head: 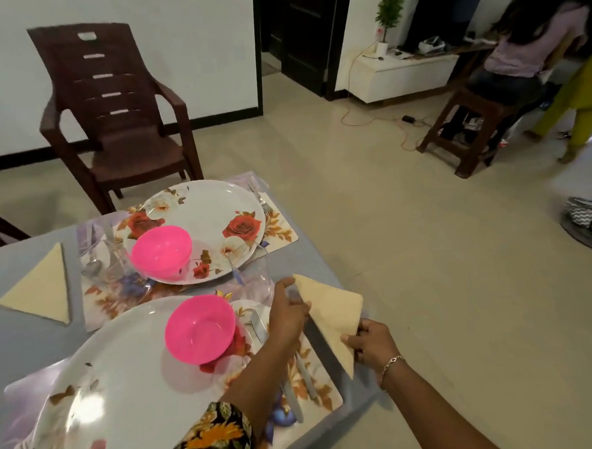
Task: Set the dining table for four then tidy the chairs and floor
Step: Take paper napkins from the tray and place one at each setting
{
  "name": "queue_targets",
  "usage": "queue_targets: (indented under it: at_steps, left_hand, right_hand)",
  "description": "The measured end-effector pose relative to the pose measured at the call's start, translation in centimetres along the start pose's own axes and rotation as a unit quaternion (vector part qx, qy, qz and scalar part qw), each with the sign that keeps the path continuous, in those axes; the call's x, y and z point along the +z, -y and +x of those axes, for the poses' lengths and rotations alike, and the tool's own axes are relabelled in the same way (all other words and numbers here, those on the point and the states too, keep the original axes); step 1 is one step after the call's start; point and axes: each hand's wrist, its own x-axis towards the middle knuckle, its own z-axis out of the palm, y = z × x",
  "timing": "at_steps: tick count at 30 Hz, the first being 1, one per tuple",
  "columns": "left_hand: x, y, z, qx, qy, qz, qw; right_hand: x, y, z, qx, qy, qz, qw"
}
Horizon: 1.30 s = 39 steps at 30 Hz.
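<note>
The folded cream napkin (333, 311) lies at the tabletop's (19, 341) right edge, just beside the near placemat (325, 394). It is held at 2 places: the left hand (287, 319) curls its grip round the long inner edge near the far tip, and the right hand (371, 344) pinches the outer corner.

The napkin's outer side appears to reach the rim, so once released it could slip to the floor. The left forearm crosses low over the cutlery (259, 327) and passes close to the pink bowl (199, 329); a careless withdrawal might knock either askew.

The napkin is a soft, matte triangle with a crisp fold. The bowl looks like light, smooth plastic and rests on a glossy, rose-printed round plate (123, 353), where it would probably skid easily. The placemat is a shiny floral rectangle.
</note>
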Motion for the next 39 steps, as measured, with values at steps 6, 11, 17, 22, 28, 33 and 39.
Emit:
queue_targets:
  at_steps: [6, 11, 17, 22, 28, 33, 39]
  left_hand:
    - [0.0, 0.9, 2.3, 0.007, -0.028, 0.133, 0.991]
    - [0.9, 1.3, 1.5, 0.117, -0.033, 0.331, 0.936]
    - [1.0, 3.5, 0.9, 0.233, 0.038, 0.519, 0.821]
    - [0.6, 4.2, 1.3, 0.270, 0.048, 0.593, 0.757]
    - [-2.1, 4.6, -2.3, 0.372, 0.005, 0.521, 0.768]
    - [-6.5, 6.6, -8.0, 0.398, -0.076, 0.451, 0.796]
    - [-13.7, 11.8, -15.5, 0.288, -0.124, 0.535, 0.784]
  right_hand:
    - [1.1, 0.4, 1.8, 0.036, 0.023, -0.034, 0.999]
    - [0.7, -0.1, 2.2, 0.046, 0.025, -0.129, 0.990]
    - [-0.1, 0.9, 1.3, -0.056, -0.058, -0.420, 0.904]
    - [0.9, 0.5, 1.8, -0.197, -0.022, -0.550, 0.811]
    - [1.8, -1.2, 0.4, -0.359, -0.055, -0.498, 0.787]
    - [5.8, -2.4, -2.6, -0.484, 0.022, -0.486, 0.727]
    - [9.7, -5.9, -6.8, -0.619, 0.188, -0.482, 0.591]
